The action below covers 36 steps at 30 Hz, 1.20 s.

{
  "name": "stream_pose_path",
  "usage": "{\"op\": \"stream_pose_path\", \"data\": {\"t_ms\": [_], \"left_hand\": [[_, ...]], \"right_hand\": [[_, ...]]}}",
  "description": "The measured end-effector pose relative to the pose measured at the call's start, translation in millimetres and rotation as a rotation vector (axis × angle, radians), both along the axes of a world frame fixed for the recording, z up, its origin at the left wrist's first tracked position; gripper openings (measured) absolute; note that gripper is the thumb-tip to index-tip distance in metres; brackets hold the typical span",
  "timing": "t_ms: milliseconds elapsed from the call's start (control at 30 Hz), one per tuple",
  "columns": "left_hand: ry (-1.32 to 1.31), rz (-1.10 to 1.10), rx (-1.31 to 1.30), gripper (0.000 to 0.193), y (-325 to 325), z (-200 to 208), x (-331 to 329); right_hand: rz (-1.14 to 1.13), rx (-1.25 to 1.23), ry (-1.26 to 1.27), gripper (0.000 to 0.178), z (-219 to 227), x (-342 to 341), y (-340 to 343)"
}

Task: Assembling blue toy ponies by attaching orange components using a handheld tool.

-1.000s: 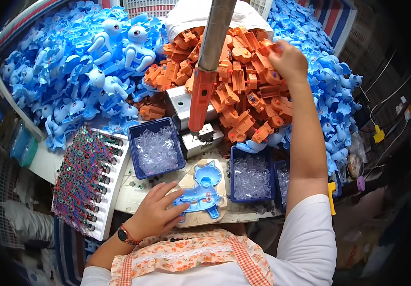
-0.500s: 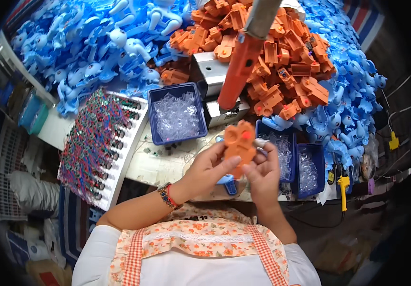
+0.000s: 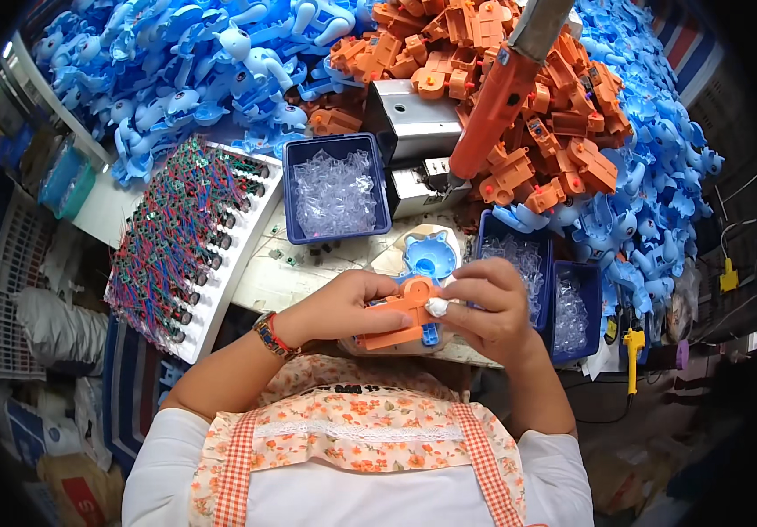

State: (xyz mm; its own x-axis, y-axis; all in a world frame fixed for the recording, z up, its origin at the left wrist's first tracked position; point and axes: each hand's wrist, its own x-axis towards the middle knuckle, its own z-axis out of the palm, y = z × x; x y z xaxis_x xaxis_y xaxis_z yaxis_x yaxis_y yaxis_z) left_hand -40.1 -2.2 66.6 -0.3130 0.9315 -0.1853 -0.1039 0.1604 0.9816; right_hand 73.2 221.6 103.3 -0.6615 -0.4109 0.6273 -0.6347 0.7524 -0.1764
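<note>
My left hand (image 3: 349, 307) grips an orange plastic toy housing (image 3: 415, 300), thumb on top, low over the near edge of the bench. The fingers of my right hand (image 3: 494, 307) are bent in a pinch at the housing's right end. A small white wad (image 3: 436, 306) shows at these fingertips; whether it is held or wrapped on a finger I cannot tell. Just beyond the hands an open light-blue shell part (image 3: 431, 255) lies hollow side up. A darker blue piece (image 3: 431, 335) sticks out below the housing.
A blue bin (image 3: 336, 230) of clear plastic pieces stands behind, with two more bins at right. Wired components fill a white tray (image 3: 242, 230) at left. Beyond are heaps of orange housings (image 3: 563, 114) and blue toy shells (image 3: 176, 61). An orange-handled tool (image 3: 493, 110) hangs over the bench.
Both hands have come down toward me with the orange housing, which is now turned sideways. My right hand has shifted from holding its side to pinching at its end. The blue shell has come into view.
</note>
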Motion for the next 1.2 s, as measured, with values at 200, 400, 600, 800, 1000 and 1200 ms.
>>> {"op": "stream_pose_path", "data": {"t_ms": [200,400,600,800,1000,1200], "left_hand": [[0.093,0.084,0.071,0.030,3,1,10],[0.399,0.135,-0.015,0.025,4,7,11],[0.268,0.093,0.002,0.027,2,-3,9],[0.216,0.059,-0.003,0.028,2,0,11],[0.403,0.207,0.079,0.030,1,1,5],[-0.195,0.495,0.269,0.039,-31,-10,-2]], "right_hand": [[-0.177,-0.216,0.112,0.024,-26,7,-23],[-0.339,-0.495,0.084,0.033,-55,12,-33],[-0.186,-1.128,-0.536,0.032,-48,8,-16],[-0.223,-0.965,-0.674,0.018,-35,-1,-23],[-0.188,-0.743,-0.558,0.018,-9,-16,-16],[-0.520,-0.958,-0.423,0.020,12,48,39]]}}
